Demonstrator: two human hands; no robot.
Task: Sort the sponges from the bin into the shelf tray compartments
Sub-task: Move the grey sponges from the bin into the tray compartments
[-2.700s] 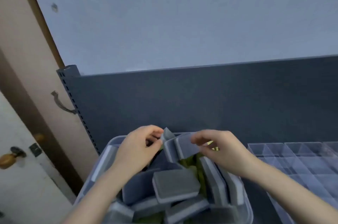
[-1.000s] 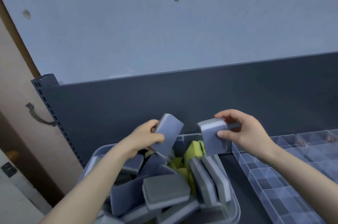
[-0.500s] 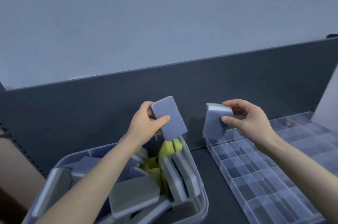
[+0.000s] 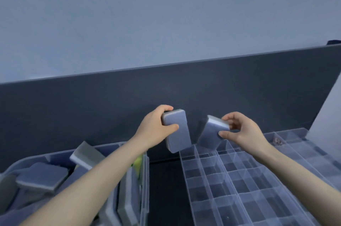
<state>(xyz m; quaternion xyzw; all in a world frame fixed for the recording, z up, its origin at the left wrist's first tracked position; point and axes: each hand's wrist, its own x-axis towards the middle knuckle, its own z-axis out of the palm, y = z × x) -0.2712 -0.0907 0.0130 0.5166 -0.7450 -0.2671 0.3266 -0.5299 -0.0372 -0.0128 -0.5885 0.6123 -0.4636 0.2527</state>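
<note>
Grey foam with a paler layer on one face: I hold one sponge in each hand. My left hand (image 4: 156, 129) grips the first sponge (image 4: 177, 131) by its upper end, thumb across the flat face, over the left rim of the clear tray (image 4: 184, 170); my right hand (image 4: 241, 131) pinches the second sponge (image 4: 212, 133), tilted, above the far compartments; other sponges (image 4: 42, 176) lie in the bin (image 4: 147, 179). I judge them light and soft; a hard squeeze would deform them, so a gentle hold on the narrow sides seems best.
</note>
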